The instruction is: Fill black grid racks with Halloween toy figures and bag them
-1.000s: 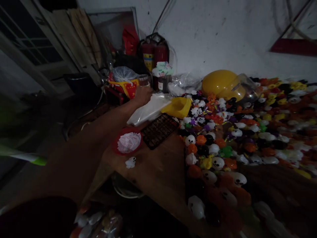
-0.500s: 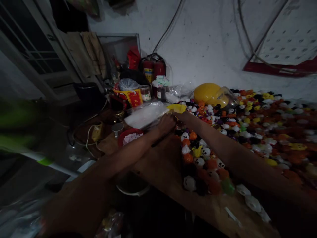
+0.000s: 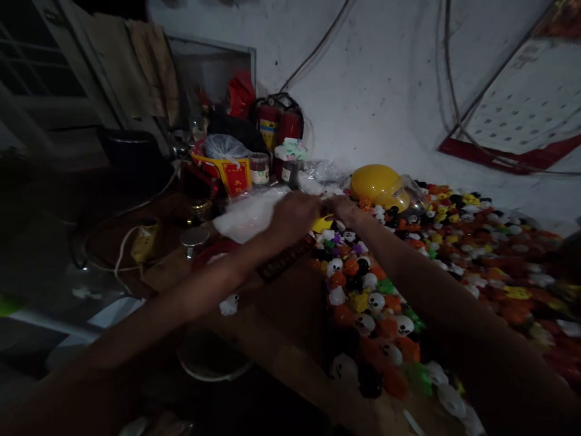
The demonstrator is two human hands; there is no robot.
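My left hand (image 3: pixel 297 212) and my right hand (image 3: pixel 342 209) are close together over the far edge of the pile of small toys. Both look closed, with the fingers curled, but dimness and blur hide what they hold. A yellow piece (image 3: pixel 322 224) shows just under and between them; I cannot tell whether they grip it. Below my left hand lies a dark strip with orange print (image 3: pixel 287 259). Small figures, skulls (image 3: pixel 376 301) and pumpkins among them, crowd beneath my right forearm. A single white figure (image 3: pixel 229 304) lies apart on the brown tabletop, below my left forearm.
Clear plastic bags (image 3: pixel 247 215) lie beyond my left arm, near a red-and-yellow box (image 3: pixel 236 178) and jars (image 3: pixel 260 169). A yellow rounded object (image 3: pixel 374 184) stands behind the toys. Fire extinguishers (image 3: pixel 276 124) are by the wall. A power strip (image 3: pixel 146 241) with cable sits left.
Both hands have risen slightly, and the yellow piece now shows below them instead of beyond. The printed strip and lone white figure have come into sight. The camera view has shifted.
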